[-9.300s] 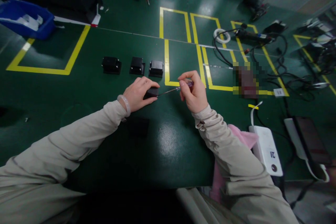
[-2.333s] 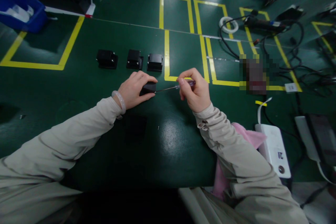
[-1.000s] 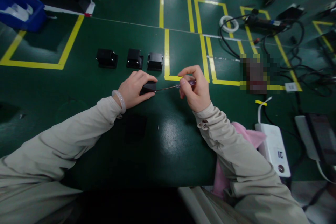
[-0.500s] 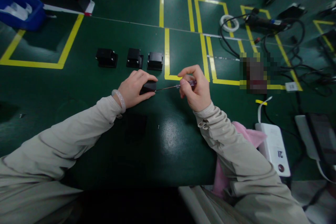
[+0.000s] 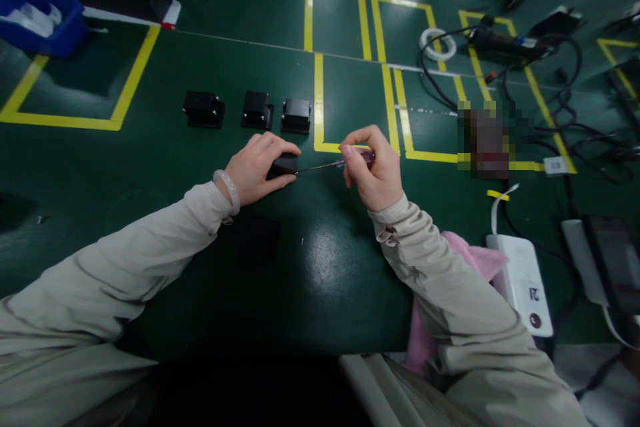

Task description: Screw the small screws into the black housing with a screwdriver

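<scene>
My left hand (image 5: 260, 167) grips a small black block (image 5: 286, 164) on the green tabletop, thumb on the near side and fingers across the far side. In my right hand (image 5: 373, 167) is a screwdriver (image 5: 327, 165) with a dark reddish handle. Its thin shaft points left, and the tip meets the right end of the held block, where a small screw seems to sit. Just beyond stand three similar black blocks: one at left (image 5: 203, 109), one in the middle (image 5: 257, 110) and one at right (image 5: 296, 115). A tiny screw (image 5: 302, 241) lies nearer me.
A blue bin (image 5: 65, 30) stands at the far left. Yellow tape (image 5: 317, 100) marks rectangles on the table. To the right are a white tape roll (image 5: 438, 45), black cables, a white power bank (image 5: 520, 280) and a pink cloth (image 5: 467, 253). Another small screw (image 5: 41, 219) lies far left.
My right fingers have shifted slightly round the screwdriver's handle, with the index finger more bent. The tip stays at the block, and my left hand has not moved.
</scene>
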The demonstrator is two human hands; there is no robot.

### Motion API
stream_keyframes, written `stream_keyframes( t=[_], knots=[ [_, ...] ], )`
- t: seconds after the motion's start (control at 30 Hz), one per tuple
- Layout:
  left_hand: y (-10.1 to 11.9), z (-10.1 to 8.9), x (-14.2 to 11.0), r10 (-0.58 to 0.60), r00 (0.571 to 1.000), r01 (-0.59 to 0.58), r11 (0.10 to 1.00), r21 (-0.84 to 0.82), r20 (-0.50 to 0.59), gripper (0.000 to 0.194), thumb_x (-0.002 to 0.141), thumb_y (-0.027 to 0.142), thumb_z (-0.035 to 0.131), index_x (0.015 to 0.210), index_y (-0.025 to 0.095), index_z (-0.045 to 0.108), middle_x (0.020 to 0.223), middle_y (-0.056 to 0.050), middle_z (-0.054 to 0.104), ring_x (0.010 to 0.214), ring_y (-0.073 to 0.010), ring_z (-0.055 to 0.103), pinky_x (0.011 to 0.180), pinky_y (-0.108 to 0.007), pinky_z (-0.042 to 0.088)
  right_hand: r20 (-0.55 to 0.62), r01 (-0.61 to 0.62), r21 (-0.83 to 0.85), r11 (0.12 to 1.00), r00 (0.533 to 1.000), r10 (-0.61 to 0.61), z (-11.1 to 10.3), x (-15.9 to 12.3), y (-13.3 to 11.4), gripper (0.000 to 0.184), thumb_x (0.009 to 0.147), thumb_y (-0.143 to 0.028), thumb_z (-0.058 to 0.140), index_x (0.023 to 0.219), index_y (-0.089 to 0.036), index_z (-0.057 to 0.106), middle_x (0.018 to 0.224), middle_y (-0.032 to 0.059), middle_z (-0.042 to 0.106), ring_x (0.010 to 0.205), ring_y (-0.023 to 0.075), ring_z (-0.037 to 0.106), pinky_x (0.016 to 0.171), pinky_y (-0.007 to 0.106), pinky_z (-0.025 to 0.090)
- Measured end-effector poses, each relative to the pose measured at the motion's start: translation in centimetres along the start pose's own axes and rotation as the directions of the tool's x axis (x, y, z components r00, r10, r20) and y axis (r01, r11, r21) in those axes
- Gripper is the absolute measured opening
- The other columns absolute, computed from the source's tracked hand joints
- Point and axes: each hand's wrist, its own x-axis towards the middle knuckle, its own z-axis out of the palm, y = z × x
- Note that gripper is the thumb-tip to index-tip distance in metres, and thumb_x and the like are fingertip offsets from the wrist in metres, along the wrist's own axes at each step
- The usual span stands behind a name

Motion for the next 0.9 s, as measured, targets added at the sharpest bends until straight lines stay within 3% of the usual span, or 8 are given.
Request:
stream_keyframes(
  t=[0.27, 0.57, 0.9],
  knots=[
    [0.04, 0.02, 0.05, -0.005, 1.0, 0.005, 1.0, -0.012, -0.001, 0.038, 0.093, 0.035, 0.064, 0.126, 0.017, 0.059, 0.121, -0.011, 0.063, 0.111, -0.029, 0.058, 0.098, -0.046, 0.046, -0.033, 0.076, -0.008, 0.997, 0.997, -0.076, 0.14, 0.09, 0.17, 0.026, 0.099, -0.049, 0.054, 0.102, -0.024, 0.049, 0.06, -0.0114, 0.044, 0.039, 0.0048, 0.047, 0.042, 0.026, 0.034],
    [-0.02, 0.0, 0.01, 0.015, 1.0, -0.015, 1.0, -0.008, -0.006, 0.039, 0.094, 0.036, 0.062, 0.127, 0.015, 0.059, 0.121, -0.012, 0.063, 0.111, -0.0299, 0.058, 0.097, -0.046, 0.047, -0.004, 0.024, -0.035, 0.999, 1.0, -0.024, -0.05, -0.02, -0.17, 0.025, 0.099, -0.047, 0.055, 0.092, -0.023, 0.051, 0.056, -0.0107, 0.046, 0.038, 0.0053, 0.047, 0.04, 0.025, 0.032],
    [0.05, -0.1, 0.0, -0.022, 1.0, 0.022, 1.0, -0.013, 0.011, 0.039, 0.093, 0.036, 0.062, 0.127, 0.018, 0.058, 0.123, -0.011, 0.063, 0.113, -0.03, 0.057, 0.099, -0.047, 0.046, -0.015, 0.04, -0.028, 0.999, 0.999, -0.041, 0.06, 0.0, 0.15, 0.031, 0.097, -0.056, 0.052, 0.101, -0.025, 0.049, 0.062, -0.0102, 0.048, 0.043, 0.0071, 0.049, 0.047, 0.028, 0.039]
  ],
)
